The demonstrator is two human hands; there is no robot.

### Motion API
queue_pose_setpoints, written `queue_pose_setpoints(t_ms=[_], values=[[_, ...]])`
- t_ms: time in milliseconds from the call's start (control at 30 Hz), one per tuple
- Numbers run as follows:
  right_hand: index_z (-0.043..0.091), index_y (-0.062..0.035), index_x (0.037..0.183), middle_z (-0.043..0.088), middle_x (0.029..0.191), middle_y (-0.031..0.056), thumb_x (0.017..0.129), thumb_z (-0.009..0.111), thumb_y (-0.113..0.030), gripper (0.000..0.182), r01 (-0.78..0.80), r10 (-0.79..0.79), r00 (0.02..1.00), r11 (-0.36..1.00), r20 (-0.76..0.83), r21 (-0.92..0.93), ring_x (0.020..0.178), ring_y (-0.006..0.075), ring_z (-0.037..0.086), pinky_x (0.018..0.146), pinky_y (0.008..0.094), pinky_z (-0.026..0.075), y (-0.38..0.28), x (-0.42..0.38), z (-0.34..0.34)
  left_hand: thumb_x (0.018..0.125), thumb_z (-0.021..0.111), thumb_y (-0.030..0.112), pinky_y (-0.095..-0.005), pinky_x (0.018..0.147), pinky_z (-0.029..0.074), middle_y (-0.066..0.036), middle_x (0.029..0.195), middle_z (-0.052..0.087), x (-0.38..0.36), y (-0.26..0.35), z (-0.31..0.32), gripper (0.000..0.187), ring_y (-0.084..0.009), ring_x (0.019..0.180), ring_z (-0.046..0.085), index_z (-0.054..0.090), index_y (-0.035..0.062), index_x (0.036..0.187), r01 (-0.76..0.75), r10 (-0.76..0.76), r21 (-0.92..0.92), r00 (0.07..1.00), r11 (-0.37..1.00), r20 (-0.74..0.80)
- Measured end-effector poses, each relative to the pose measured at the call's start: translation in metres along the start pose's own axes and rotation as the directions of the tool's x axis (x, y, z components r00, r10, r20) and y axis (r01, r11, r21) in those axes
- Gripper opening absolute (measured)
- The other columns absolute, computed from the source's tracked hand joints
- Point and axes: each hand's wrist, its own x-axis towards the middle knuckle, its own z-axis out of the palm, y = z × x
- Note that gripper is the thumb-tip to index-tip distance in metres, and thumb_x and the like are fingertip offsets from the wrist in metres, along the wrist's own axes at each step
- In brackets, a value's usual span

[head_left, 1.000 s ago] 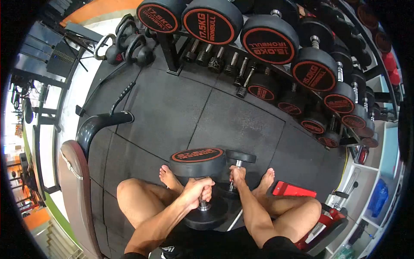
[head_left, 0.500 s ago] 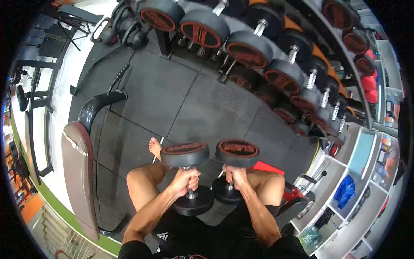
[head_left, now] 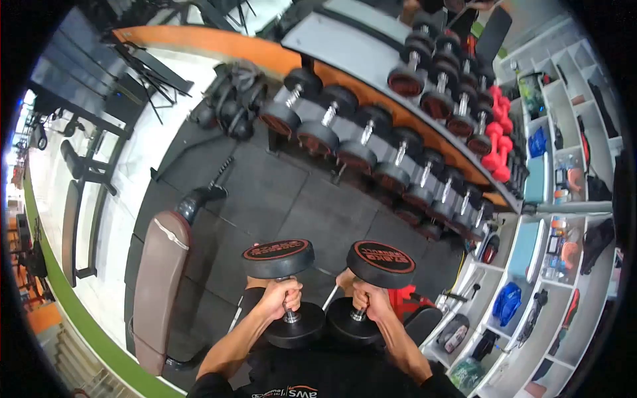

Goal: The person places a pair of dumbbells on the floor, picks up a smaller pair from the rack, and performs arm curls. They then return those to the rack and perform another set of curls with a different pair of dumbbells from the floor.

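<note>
My left hand (head_left: 281, 298) is wrapped round the chrome handle of a black dumbbell (head_left: 279, 259) whose upper end face has red lettering and a red ring. A matching dumbbell (head_left: 381, 264) is in my right hand (head_left: 371, 298), its handle likewise enclosed by my fingers. Both weights are held roughly upright, side by side in front of my torso, with a gap between their upper heads. Their lower heads nearly meet close to my black shirt (head_left: 298, 371).
A rack of dumbbells (head_left: 355, 158) stands ahead, with smaller red dumbbells (head_left: 492, 151) at its right. Kettlebells (head_left: 232, 109) sit on the floor at the far left. A padded bench (head_left: 161, 285) is on my left; white shelves (head_left: 531, 298) line my right. Dark mats (head_left: 259, 199) cover the floor.
My view has tilted up, showing more of the rack and shelves. The upper heads of the two dumbbells have moved farther apart. Both hands keep their hold.
</note>
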Motion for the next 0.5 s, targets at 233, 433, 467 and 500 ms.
queue_pose_setpoints(t_ms=[233,433,467,500], values=[[0.039,-0.012,0.061,0.032,0.046,0.0008,0.089,0.056,-0.008,0.033,0.376,-0.382,0.924,0.915,0.013,0.148,0.036,0.0148,0.034,0.039,0.0311,0.03,-0.034,-0.096,0.109,0.089,0.06,0.01,-0.0295,0.044,0.037,0.0,0.047,0.037,-0.11,0.11,0.052,0.038,-0.0116,0.038,0.038,0.04,0.0116,0.056,-0.13,0.1,0.181,0.981,0.975,0.164],[0.04,-0.0111,0.059,0.033,0.045,0.0022,0.086,0.059,-0.008,0.034,0.588,-0.596,0.803,0.793,0.002,0.161,0.036,0.0152,0.033,0.039,0.0303,0.031,-0.059,-0.146,0.177,0.089,0.059,0.006,-0.0297,0.043,0.036,-0.002,0.045,0.036,-0.164,0.173,0.08,0.04,-0.0127,0.037,0.036,0.037,0.0124,0.056,-0.245,0.166,0.215,0.929,0.945,0.33],[0.04,-0.0111,0.058,0.033,0.045,0.0023,0.086,0.06,-0.008,0.034,0.606,-0.616,0.788,0.776,0.006,0.175,0.036,0.0153,0.033,0.038,0.0301,0.031,-0.064,-0.146,0.183,0.089,0.059,0.007,-0.0297,0.043,0.036,-0.002,0.045,0.036,-0.168,0.182,0.081,0.04,-0.0129,0.038,0.036,0.037,0.0126,0.055,-0.285,0.189,0.228,0.911,0.931,0.365],[0.039,-0.0111,0.058,0.033,0.045,0.0024,0.086,0.06,-0.008,0.035,0.617,-0.63,0.777,0.764,0.011,0.187,0.035,0.0153,0.033,0.038,0.0299,0.031,-0.07,-0.147,0.186,0.089,0.059,0.007,-0.0297,0.043,0.036,-0.002,0.045,0.036,-0.17,0.19,0.085,0.041,-0.013,0.038,0.036,0.037,0.0127,0.055,-0.322,0.213,0.235,0.894,0.917,0.394]])
